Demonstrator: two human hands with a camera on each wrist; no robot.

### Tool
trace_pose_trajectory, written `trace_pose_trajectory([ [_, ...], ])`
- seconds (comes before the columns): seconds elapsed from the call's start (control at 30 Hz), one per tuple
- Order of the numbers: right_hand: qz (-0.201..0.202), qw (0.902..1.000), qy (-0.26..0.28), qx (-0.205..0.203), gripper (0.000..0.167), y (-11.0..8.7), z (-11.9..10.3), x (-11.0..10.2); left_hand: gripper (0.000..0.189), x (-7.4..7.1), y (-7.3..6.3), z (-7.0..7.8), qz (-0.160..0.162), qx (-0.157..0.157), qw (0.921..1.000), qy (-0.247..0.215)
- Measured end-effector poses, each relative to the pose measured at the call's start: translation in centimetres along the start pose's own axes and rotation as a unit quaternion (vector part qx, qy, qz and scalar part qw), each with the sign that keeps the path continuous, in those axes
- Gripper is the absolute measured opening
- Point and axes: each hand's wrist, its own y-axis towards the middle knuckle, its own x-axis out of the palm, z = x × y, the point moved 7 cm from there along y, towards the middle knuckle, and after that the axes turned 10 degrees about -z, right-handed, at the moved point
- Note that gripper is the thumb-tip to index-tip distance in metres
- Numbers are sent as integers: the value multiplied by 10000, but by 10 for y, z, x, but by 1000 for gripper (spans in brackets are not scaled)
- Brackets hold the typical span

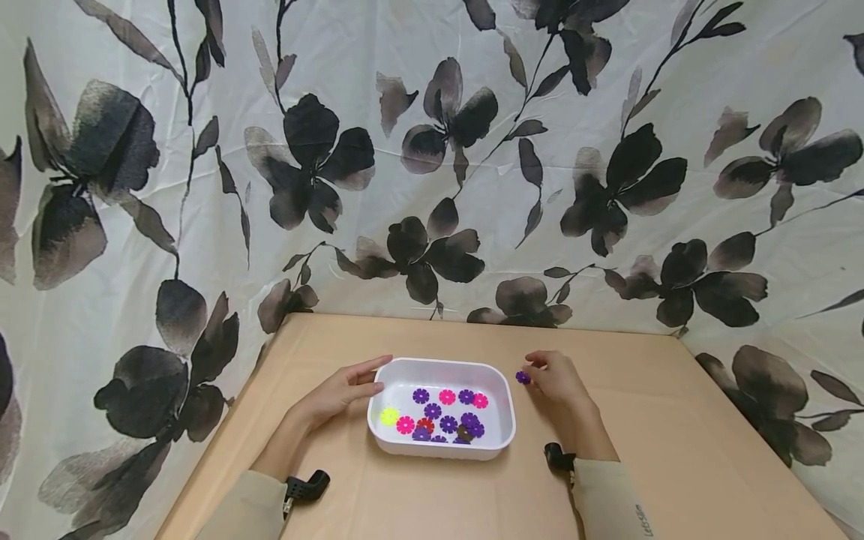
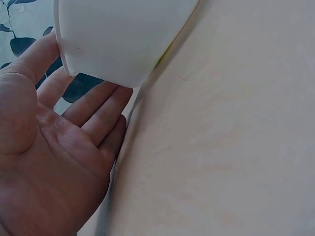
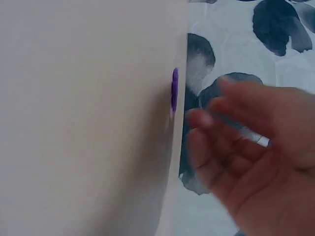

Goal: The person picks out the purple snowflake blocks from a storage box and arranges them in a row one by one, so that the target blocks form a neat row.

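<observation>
While touching the left end of a white rounded-rectangular plastic tray (image 1: 439,450) with the left hand (image 1: 337,391), holds the right hand (image 1: 559,377) just beside a small purple flower-shaped piece (image 1: 523,377). Has that piece lying flat on the light tan tabletop (image 1: 418,502), outside the tray, near its right end. Shows, in the right wrist view, a narrow gap between the piece and the fingers, with these loosely bent, slightly parted and somewhat blurred. Has the fingers of the left hand spread and nearly straight, meeting the rim and end wall from outside; cannot tell how firmly each presses. Has, scattered over the tray's floor, more flower-shaped pieces: several purple ones (image 1: 433,411), three pink ones (image 1: 447,397), a bright yellow-green one (image 1: 389,416) near the left end, a red one (image 1: 424,424) and a brown one (image 1: 463,433) among purple neighbours toward the near right. Cannot count the purple ones exactly, with some overlapping and others partly hidden by the near wall. Wears beige sleeves (image 1: 239,506) and a black device (image 1: 308,487) at each wrist. Faces, beyond the tabletop's far edge, a white fabric (image 1: 223,67) printed with large black and grey-brown flowers.
</observation>
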Motion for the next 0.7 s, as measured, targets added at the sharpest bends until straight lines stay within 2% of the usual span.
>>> trace_pose_trajectory([
  [0.13,372,9990,-209,-113,36,-4,-11,-10,67,1,0,1,7,14,10000,-9],
  [0.2,467,9985,-130,-246,36,-5,-18,-13,66,1,0,0,16,4,10000,-11],
  [0.3,660,9948,-62,-779,34,-7,-37,-18,65,1,-1,1,22,3,10000,-13],
  [0.4,728,9867,110,-1448,33,-12,-62,-18,63,1,-1,1,45,-8,10000,-35],
  [0.53,424,9774,301,-2051,32,-21,-96,-11,62,0,0,1,49,-16,10000,-53],
  [0.7,-108,9731,92,-2301,32,-28,-124,5,64,0,1,0,47,-52,10000,-41],
])
